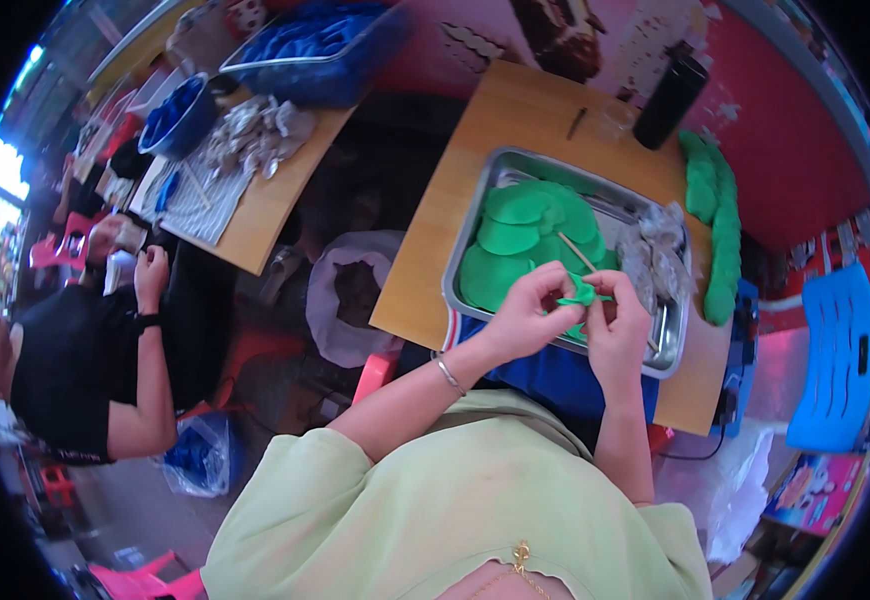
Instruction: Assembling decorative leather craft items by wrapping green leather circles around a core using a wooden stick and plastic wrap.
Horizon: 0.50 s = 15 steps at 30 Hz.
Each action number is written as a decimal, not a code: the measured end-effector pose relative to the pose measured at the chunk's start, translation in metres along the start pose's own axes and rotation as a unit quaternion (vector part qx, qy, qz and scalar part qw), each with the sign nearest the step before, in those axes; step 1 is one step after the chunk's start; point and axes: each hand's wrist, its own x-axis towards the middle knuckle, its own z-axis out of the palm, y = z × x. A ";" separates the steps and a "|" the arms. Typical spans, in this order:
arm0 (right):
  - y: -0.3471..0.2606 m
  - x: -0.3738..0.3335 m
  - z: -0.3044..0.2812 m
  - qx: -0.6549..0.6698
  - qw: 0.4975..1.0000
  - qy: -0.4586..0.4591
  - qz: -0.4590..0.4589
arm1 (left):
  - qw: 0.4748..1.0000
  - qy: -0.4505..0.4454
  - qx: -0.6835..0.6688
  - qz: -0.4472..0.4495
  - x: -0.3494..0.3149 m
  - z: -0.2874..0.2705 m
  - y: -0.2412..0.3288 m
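Both my hands meet over the near edge of a metal tray [475, 215] on a small wooden table [515, 110]. My left hand [527, 312] and my right hand [617, 325] pinch a small green dough piece [581, 295] between their fingertips. Inside the tray lie several flat green dough discs [520, 235], a thin wooden stick [577, 252] and a heap of clear-wrapped grey filling [652, 255]. A long green dough roll [720, 215] lies on the table to the right of the tray.
A black bottle [669, 100] stands at the table's far side. A second wooden table [270, 205] to the left carries blue pieces in a bowl [177, 115] and a tray [320, 50]. A person in black [85, 360] sits at left. A blue plastic chair [840, 350] stands at right.
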 end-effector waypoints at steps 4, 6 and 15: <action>0.016 0.002 0.002 0.069 0.997 -0.009 0.023 | 0.938 0.070 0.277 0.196 0.000 0.008 0.016; 0.017 0.003 0.000 0.113 0.993 -0.002 0.040 | 0.931 0.073 0.287 0.214 0.000 0.003 0.017; 0.024 0.015 -0.003 0.124 0.990 -0.073 0.001 | 0.888 0.101 0.368 0.256 -0.002 -0.004 0.012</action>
